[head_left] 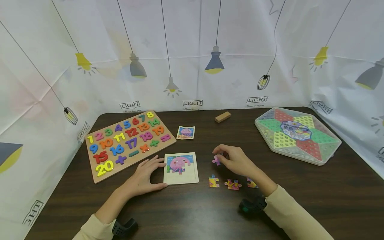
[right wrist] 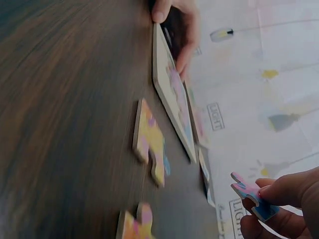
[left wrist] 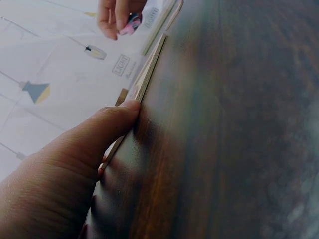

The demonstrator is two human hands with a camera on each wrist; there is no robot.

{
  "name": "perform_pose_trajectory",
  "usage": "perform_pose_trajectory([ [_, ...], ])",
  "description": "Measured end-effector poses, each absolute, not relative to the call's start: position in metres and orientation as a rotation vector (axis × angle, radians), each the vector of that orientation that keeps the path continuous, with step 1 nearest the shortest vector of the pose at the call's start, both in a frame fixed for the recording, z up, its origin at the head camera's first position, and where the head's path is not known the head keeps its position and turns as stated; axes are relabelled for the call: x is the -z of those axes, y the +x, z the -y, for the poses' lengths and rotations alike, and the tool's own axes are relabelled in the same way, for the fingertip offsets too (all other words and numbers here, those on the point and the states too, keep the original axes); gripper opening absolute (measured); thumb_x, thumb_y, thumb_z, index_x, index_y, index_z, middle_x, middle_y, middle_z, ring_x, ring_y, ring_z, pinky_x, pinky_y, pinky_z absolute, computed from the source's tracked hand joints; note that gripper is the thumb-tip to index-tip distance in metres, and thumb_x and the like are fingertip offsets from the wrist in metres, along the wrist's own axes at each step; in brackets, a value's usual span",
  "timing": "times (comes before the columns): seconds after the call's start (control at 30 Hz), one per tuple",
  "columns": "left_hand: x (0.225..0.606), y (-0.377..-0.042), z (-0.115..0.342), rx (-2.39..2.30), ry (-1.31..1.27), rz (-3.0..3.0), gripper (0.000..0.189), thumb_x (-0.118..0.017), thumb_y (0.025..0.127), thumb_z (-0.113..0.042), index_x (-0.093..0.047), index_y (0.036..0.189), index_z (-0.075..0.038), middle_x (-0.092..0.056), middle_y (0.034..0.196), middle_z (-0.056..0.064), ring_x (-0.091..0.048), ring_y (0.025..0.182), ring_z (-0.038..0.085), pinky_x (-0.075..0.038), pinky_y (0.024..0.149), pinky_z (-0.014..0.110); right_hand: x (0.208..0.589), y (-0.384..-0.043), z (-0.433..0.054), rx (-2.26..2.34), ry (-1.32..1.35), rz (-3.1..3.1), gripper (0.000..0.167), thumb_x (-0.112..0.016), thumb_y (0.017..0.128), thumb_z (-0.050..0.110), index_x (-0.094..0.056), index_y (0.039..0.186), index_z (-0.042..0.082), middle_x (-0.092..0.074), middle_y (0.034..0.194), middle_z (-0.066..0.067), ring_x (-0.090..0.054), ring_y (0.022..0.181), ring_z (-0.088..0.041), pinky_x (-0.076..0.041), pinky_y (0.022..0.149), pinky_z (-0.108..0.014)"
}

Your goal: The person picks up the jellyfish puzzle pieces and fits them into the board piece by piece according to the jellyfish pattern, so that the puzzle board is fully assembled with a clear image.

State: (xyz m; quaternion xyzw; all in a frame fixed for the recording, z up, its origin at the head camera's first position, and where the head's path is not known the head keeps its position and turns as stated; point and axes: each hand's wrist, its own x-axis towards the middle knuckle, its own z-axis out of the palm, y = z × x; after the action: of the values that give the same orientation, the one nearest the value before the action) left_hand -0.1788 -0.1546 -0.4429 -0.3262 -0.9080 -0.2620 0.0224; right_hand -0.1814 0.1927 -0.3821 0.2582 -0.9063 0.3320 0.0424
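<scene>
A wooden jigsaw board (head_left: 189,178) shows a partly filled pink octopus picture with a gap at its lower right. Along its left side my left hand (head_left: 147,175) rests with fingers spread; the thumb (left wrist: 127,110) touches the board's edge. To the right of the board, my right hand (head_left: 235,160) pinches a pink and blue puzzle piece (right wrist: 254,195) between thumb and fingers, above the table. Below that hand lie a yellow puzzle piece (head_left: 214,182), a multicoloured puzzle piece (head_left: 233,184) and another puzzle piece (head_left: 251,183), partly hidden by the right wrist.
A number board (head_left: 120,160) lies at the left. Behind the jigsaw board are a small octopus picture card (head_left: 185,132) and a wooden block (head_left: 223,117). At the back right sits a hexagonal game box (head_left: 295,135). A printed cloth hangs behind the dark table (head_left: 192,213).
</scene>
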Motion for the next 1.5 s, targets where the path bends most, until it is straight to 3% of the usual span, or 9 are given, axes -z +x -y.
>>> perform_pose_trajectory([
  [0.33,0.444,-0.179,0.157,0.814,-1.01,2.81,0.072,-0.062,0.074,-0.062,-0.053,0.127,-0.015,-0.043,0.139,0.003,-0.024,0.135,0.024,-0.015,0.105,0.053,0.387,-0.189,-0.16,-1.049,0.921,2.752,0.016,-0.058,0.089,0.006,-0.064,0.103,0.004,-0.062,0.082,0.002,-0.045,0.058,-0.009,-0.041,0.051,-0.023],
  [0.6,0.444,-0.178,0.157,0.816,-1.029,2.777,0.069,-0.064,0.075,-0.059,-0.054,0.126,-0.013,-0.043,0.138,0.004,-0.026,0.134,0.027,-0.016,0.103,0.055,0.394,-0.191,-0.139,-1.037,0.999,2.758,0.019,-0.056,0.089,0.007,-0.064,0.106,0.003,-0.065,0.095,-0.004,-0.051,0.068,-0.008,-0.044,0.058,-0.023],
  [1.0,0.444,-0.179,0.155,0.797,-1.01,2.821,0.07,-0.063,0.075,-0.06,-0.053,0.128,-0.015,-0.041,0.14,0.001,-0.023,0.135,0.024,-0.014,0.105,0.053,0.401,-0.198,-0.12,-1.072,1.024,2.765,0.017,-0.055,0.088,0.004,-0.064,0.103,0.004,-0.06,0.077,0.002,-0.046,0.057,-0.009,-0.041,0.051,-0.022],
  [1.3,0.443,-0.179,0.155,0.81,-1.0,2.833,0.07,-0.063,0.074,-0.06,-0.053,0.127,-0.015,-0.041,0.14,0.001,-0.023,0.135,0.024,-0.014,0.105,0.053,0.411,-0.202,-0.109,-1.053,0.976,2.756,0.015,-0.057,0.087,0.004,-0.064,0.099,0.006,-0.057,0.074,0.004,-0.043,0.057,-0.008,-0.037,0.05,-0.02],
  [1.5,0.442,-0.179,0.155,0.814,-1.003,2.835,0.07,-0.063,0.074,-0.06,-0.053,0.127,-0.015,-0.041,0.14,0.001,-0.023,0.135,0.024,-0.014,0.105,0.053,0.413,-0.202,-0.104,-1.043,0.905,2.759,0.013,-0.058,0.086,0.004,-0.065,0.096,0.008,-0.062,0.079,0.002,-0.046,0.06,-0.008,-0.04,0.053,-0.022],
])
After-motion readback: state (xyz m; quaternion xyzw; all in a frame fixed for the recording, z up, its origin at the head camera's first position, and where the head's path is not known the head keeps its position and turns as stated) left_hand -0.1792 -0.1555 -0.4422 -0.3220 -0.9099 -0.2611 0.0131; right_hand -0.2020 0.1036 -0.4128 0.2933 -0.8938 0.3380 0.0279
